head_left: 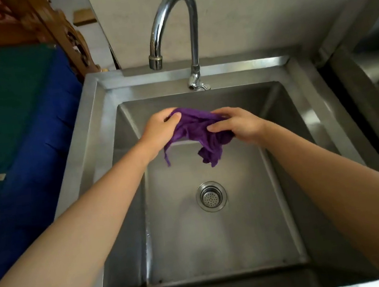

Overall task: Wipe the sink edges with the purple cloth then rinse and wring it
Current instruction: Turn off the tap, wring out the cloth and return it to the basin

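The purple cloth [196,132] hangs crumpled over the far part of the steel sink basin, held at both ends. My left hand [159,129] grips its left end and my right hand [238,125] clutches its right side. Loose folds dangle below my hands, above the basin floor. The sink rim [98,122] runs around the basin. The chrome tap [173,26] arches above the back edge, its spout [155,61] up and behind the cloth. No water runs from it.
A round strainer drain [211,196] sits in the basin floor. The tap lever [197,85] is at the back rim. A blue and green mat [23,132] lies left of the sink, beside carved wooden furniture [53,28]. Another steel surface [373,73] adjoins on the right.
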Demonstrator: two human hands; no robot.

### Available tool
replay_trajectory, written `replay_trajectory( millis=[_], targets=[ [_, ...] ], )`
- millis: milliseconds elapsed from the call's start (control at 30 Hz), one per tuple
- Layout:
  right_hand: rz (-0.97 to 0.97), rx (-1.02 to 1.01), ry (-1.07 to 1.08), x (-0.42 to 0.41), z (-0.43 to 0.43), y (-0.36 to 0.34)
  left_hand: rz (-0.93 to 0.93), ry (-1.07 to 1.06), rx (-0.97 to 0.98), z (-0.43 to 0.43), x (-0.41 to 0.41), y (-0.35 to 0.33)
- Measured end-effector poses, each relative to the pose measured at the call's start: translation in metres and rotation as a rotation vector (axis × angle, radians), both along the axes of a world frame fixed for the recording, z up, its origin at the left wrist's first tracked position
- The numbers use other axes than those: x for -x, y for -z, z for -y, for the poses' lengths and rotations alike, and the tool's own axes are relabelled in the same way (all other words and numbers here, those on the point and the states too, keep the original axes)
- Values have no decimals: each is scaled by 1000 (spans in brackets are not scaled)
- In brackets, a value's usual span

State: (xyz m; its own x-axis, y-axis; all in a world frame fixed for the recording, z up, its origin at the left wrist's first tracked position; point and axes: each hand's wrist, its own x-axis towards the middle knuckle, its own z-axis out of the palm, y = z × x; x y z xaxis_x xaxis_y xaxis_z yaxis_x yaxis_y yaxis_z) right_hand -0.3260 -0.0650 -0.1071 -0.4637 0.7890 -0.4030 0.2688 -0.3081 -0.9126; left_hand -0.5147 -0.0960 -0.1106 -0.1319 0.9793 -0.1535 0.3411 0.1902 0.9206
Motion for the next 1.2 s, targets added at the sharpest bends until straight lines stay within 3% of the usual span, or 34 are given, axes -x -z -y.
replay_trajectory(
  millis=[100,200,267,433,567,867,1033,1200],
  targets=[
    [97,-53,-47,-14,7,-2,44,-23,-5,3,-3,-3],
    [57,-93,20,-27,8,-4,208,-104,11,2,-13,-9],
    [139,-164,50,-36,9,-9,278,-79,25,1,-18,-13],
    [347,-429,134,-53,15,-34,227,287,41,0,-29,-45],
    [376,-525,141,-74,23,-73,166,277,-91,-10,-46,-94],
    [346,-380,99,-149,47,-168,-218,269,-439,-20,-128,-214],
    [384,-353,86,-194,62,-199,-255,320,-581,-18,-176,-270],
    [391,-325,209,-233,76,-207,-194,402,-572,-13,-229,-308]
  ],
)
